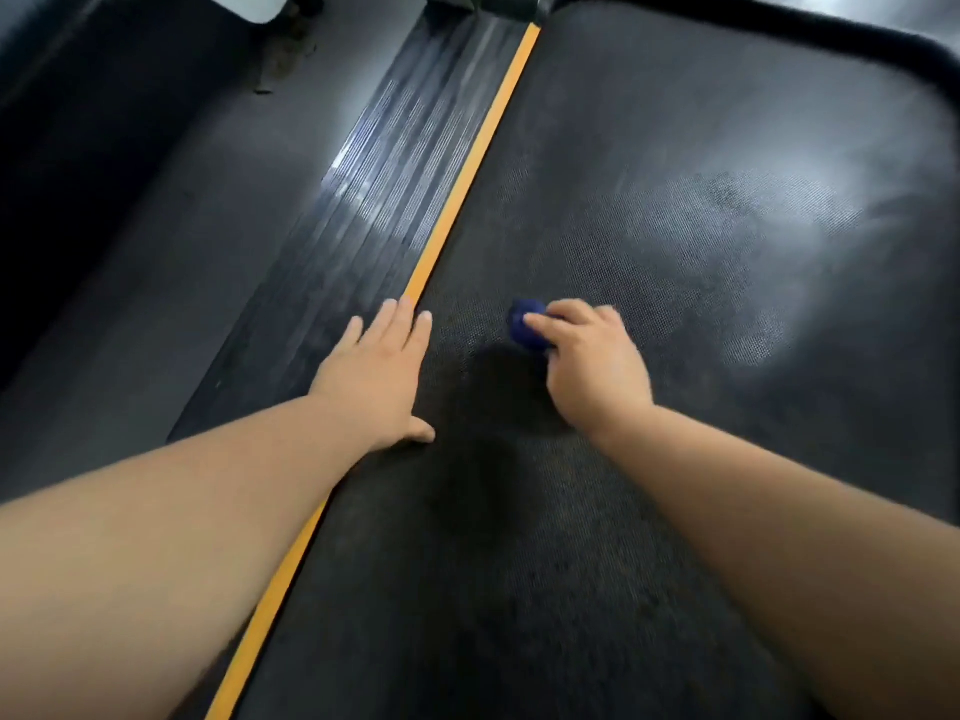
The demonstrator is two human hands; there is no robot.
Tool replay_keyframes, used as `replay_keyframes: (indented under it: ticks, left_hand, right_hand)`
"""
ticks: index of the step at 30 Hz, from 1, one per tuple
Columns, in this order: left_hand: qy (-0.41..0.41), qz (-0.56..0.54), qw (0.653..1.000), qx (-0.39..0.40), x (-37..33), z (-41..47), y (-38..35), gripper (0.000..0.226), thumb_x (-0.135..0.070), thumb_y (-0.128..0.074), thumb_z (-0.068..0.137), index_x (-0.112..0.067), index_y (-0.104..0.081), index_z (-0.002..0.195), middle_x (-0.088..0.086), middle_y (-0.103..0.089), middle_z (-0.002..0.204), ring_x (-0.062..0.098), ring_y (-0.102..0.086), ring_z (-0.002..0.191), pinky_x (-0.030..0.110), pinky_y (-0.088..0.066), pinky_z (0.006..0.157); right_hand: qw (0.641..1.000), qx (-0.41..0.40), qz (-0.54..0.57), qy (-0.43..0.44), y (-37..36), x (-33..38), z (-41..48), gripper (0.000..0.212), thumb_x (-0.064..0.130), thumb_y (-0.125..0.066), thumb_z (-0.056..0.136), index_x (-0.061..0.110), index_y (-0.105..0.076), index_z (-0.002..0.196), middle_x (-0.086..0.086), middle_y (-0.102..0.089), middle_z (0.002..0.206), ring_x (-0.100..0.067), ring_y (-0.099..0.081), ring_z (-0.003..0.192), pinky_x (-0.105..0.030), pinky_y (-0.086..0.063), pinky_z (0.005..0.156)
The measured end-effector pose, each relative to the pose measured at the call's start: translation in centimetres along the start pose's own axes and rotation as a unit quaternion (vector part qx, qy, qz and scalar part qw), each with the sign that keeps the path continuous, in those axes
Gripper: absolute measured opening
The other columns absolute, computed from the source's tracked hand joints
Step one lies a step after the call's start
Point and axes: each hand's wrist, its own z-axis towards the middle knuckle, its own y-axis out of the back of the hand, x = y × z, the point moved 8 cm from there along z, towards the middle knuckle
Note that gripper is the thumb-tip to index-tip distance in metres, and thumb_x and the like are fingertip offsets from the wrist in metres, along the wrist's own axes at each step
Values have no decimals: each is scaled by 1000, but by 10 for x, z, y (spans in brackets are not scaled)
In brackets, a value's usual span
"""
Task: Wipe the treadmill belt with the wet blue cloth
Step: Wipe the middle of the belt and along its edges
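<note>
1. Two bare arms reach over the black treadmill belt point(675, 252).
2. The right hand point(592, 366) grips the blue cloth point(524, 324), bunched up small, down on the belt.
3. The left hand point(374, 376) lies flat, fingers straight, across the orange stripe point(457, 200) at the belt's edge.

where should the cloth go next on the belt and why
Probably sweep the blue cloth, gripped by the right hand, rightward across the treadmill belt: pale hazy patches lie there, while the left hand presses flat at the yellow strip as a brace.

Bare forearms point(182, 511), left hand point(379, 376), right hand point(592, 366), seemingly short-nailed fingers point(402, 324).
</note>
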Motion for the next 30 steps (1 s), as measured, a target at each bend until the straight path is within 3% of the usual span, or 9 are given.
replay_keyframes:
  ticks: [3,5,9,12,15,18,23,26,30]
  left_hand:
    - [-54,-65,996,37,-35,6,3,120,-63,-67,74,-17,12,151,4,16,159,23,2,147,41,-19,115]
    - [-63,-99,991,64,-51,12,0,120,-59,-71,73,-21,12,151,3,16,159,23,2,147,42,-23,114]
    - [-60,-95,990,90,-67,16,-7,124,-61,-73,70,-22,13,151,6,17,159,32,8,146,47,-21,114]
    - [-53,-80,990,102,-73,14,-11,126,-64,-73,68,-24,13,151,8,20,158,37,11,145,51,-23,113]
    - [-33,-78,991,101,-78,16,-21,129,-63,-74,66,-26,16,150,8,25,156,39,15,143,57,-22,113]
    - [-19,-74,993,87,-80,20,-24,129,-61,-76,66,-25,15,150,9,25,156,40,16,143,59,-21,112]
    - [-16,-81,994,77,-81,19,-25,129,-61,-77,64,-24,10,151,9,22,156,39,14,143,59,-24,110]
    - [-22,-90,993,76,-80,18,-24,129,-61,-77,64,-25,11,151,8,23,156,39,15,143,59,-22,111]
    - [-21,-95,993,68,-76,18,-27,130,-64,-76,62,-28,13,150,4,24,156,36,15,144,58,-22,112]
  right_hand:
    - [996,45,-42,-68,-2,-42,20,46,14,-51,90,29,-50,135,3,-46,136,-28,-41,114,-39,-45,92]
    - [995,59,-7,-78,-10,-38,2,46,14,-53,89,31,-53,132,4,-49,132,-25,-43,115,-37,-46,92]
    - [994,81,75,4,-31,0,-80,46,12,-55,85,31,-59,126,9,-54,126,-23,-44,105,-38,-47,90]
    - [993,87,71,30,-19,-9,-80,43,14,-52,87,32,-59,126,7,-54,126,-23,-45,106,-38,-47,91]
    - [992,-26,19,-120,17,-80,-29,42,10,-52,86,27,-61,123,-4,-54,124,-32,-46,107,-36,-44,89]
    - [981,-18,-11,-191,17,-106,-13,37,16,-54,87,27,-59,123,-3,-51,125,-31,-45,111,-35,-43,85]
    - [997,34,58,-27,-25,-14,-78,36,17,-54,86,24,-61,121,1,-54,117,-25,-46,100,-41,-50,78]
    - [998,60,23,15,-14,-34,-61,37,18,-52,88,29,-60,122,1,-54,119,-26,-46,104,-39,-50,83]
    - [982,-19,-11,-189,16,-110,-29,38,12,-49,86,24,-62,119,-5,-50,123,-33,-43,109,-35,-42,86]
